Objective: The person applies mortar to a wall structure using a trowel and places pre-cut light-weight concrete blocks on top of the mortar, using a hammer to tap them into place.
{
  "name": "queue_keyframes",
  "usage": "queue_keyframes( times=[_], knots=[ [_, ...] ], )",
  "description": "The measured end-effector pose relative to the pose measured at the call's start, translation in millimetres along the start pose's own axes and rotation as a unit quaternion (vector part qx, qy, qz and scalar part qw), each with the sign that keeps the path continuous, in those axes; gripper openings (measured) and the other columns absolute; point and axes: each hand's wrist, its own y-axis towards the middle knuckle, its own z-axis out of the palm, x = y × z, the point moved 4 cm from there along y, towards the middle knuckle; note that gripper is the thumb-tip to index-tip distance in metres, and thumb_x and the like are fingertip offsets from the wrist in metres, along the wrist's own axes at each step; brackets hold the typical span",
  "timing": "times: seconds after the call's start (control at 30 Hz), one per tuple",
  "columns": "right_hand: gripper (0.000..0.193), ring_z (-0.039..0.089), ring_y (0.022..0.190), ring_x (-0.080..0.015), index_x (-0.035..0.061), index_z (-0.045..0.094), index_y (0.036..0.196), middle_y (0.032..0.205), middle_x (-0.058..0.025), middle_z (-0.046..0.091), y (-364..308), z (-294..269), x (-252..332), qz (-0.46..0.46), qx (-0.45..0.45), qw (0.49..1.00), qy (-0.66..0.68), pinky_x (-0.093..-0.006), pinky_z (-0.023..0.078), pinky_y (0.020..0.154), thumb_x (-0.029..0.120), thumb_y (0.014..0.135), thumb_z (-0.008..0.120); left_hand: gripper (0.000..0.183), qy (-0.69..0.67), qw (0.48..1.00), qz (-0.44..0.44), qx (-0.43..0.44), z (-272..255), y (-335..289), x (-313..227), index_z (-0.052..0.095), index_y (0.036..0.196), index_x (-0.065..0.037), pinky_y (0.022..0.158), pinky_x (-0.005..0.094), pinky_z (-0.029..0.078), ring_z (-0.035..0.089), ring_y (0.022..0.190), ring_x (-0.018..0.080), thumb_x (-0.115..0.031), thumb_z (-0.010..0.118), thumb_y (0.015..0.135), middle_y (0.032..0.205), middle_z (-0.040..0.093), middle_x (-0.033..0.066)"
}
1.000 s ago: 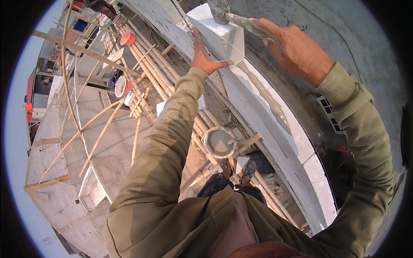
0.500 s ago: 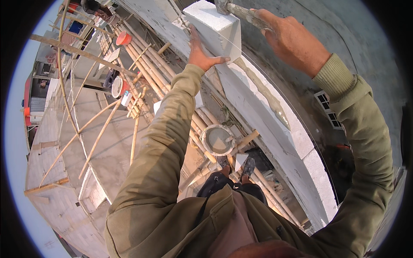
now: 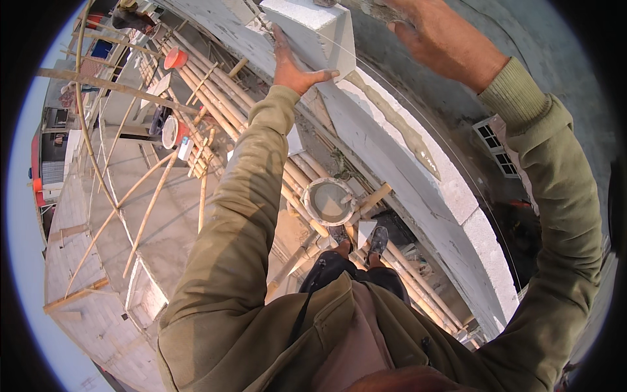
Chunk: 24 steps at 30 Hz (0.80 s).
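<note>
A white lightweight block [image 3: 307,32] stands on top of the block wall [image 3: 418,189], at its upper visible end. My left hand [image 3: 294,68] lies against the block's near side, fingers stretched up and thumb spread toward its lower corner. Above and right of the block, my right hand [image 3: 434,42] is wrapped round the handle of a hammer [image 3: 377,9]. The hammer's head shows only partly at the upper edge, by the block's top face. Grey mortar [image 3: 395,123] lies in a strip along the wall top beside the block. A thin string runs along the wall.
A round bucket of mortar [image 3: 328,201] stands on the bamboo scaffold [image 3: 215,98] near my feet. Orange buckets [image 3: 175,58] stand farther along, where another person [image 3: 134,16] is partly visible. Bamboo poles cross at left. Beyond the wall is a drop with a white-framed window [image 3: 496,147].
The view has shifted, so the block and my hands sit higher and slightly left. My right hand and the hammer have moved up, partly out of view. My left hand stays against the block.
</note>
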Motion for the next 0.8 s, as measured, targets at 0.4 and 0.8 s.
queue_keyframes(
  times=[0.4,0.8],
  knots=[
    [0.028,0.065,0.07,-0.0427,-0.0009,0.06,0.122,0.081,-0.025,0.066,10,-9,4,-0.034,-0.149,0.983,0.099,-0.0467,0.052,0.064,0.006,0.095,0.054,0.167,0.031,0.999,-0.007,-0.007,1,-4,-6,-0.018,0.161,-0.002,0.127,0.0416,0.024,0.021,0.154,0.0402,-0.042,0.1,0.049,0.165,0.014,0.0307],
    [0.038,0.068,0.075,-0.0418,0.0069,0.056,0.135,0.084,-0.0258,0.069,3,5,-13,0.016,-0.071,0.994,0.078,-0.0507,0.054,0.07,0.014,0.098,0.06,0.166,0.024,1.0,-0.004,-0.008,-1,-2,-7,-0.017,0.162,-0.005,0.126,0.0441,0.026,0.02,0.154,0.0429,-0.038,0.1,0.049,0.164,0.014,0.0324]
  ],
)
